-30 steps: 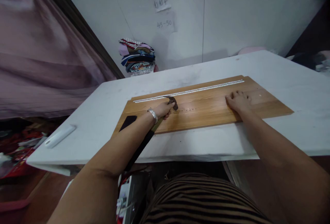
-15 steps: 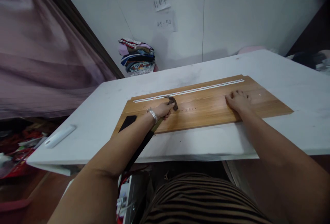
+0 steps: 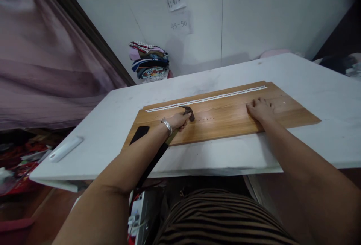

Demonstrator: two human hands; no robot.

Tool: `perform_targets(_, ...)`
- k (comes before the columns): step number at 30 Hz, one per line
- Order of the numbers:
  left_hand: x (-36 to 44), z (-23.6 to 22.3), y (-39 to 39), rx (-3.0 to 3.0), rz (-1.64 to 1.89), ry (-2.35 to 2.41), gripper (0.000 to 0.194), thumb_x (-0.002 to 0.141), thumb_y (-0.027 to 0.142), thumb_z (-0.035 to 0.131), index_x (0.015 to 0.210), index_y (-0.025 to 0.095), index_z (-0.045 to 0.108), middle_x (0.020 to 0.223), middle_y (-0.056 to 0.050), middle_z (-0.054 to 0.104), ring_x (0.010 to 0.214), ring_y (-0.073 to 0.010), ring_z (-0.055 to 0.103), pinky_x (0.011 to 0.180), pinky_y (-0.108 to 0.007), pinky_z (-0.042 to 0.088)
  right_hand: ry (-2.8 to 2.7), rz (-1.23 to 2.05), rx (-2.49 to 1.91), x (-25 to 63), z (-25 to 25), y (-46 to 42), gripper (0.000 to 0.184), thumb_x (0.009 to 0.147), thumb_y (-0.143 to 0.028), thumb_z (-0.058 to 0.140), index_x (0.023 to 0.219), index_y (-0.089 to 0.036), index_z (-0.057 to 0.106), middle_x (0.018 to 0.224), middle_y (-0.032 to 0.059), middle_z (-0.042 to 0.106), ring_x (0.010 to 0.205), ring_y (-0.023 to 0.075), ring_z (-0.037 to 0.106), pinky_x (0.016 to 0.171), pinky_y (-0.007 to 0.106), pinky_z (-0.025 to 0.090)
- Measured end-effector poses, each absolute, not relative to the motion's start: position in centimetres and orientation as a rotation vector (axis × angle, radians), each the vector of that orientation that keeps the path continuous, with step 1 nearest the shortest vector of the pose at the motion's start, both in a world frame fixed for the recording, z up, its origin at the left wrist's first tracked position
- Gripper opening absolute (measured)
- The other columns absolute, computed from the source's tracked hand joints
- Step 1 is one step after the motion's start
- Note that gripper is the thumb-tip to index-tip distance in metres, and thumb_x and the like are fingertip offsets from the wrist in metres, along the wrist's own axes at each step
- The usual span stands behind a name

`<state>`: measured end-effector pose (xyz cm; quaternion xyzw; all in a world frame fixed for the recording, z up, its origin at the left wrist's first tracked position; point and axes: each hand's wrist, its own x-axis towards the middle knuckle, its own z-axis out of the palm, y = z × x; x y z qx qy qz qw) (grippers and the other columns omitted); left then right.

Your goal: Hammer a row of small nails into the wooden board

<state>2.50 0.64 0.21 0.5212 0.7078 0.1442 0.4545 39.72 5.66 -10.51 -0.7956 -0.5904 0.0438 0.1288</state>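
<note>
A long wooden board (image 3: 225, 119) lies on the white table (image 3: 324, 98), with a pale strip (image 3: 205, 99) along its far edge. My left hand (image 3: 178, 120) is closed round a hammer just below its dark head (image 3: 190, 112); the long handle (image 3: 158, 154) runs back under my forearm. The hammer head rests on the board next to a short row of small dark nail dots (image 3: 205, 118). My right hand (image 3: 261, 109) lies flat on the board's right part, fingers spread.
A black flat object (image 3: 139, 134) sits at the board's left end. A white bar (image 3: 65, 149) lies near the table's left edge. Folded clothes (image 3: 149, 62) are stacked by the wall. Cluttered items (image 3: 17, 162) fill the floor at the left.
</note>
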Motion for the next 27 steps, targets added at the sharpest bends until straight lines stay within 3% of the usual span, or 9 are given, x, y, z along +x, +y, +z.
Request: perform_targets(27, 2.3, 0.05, 1.15, 1.318, 0.338, 1.766, 0.028, 0.11, 0.043, 0.053, 0.095, 0.021, 0.057, 0.059, 0.006, 0.05, 0.043, -0.0084, 0.044, 0.044, -0.02, 0.037, -1.737, 0.153, -2.322, 39.67, -10.21, 5.71, 0.059, 0.106, -0.042, 0.031, 0.137, -0.008, 0.068, 0.148, 0.026, 0.061, 0.141, 0.0384, 0.048, 0.114, 0.054, 0.036)
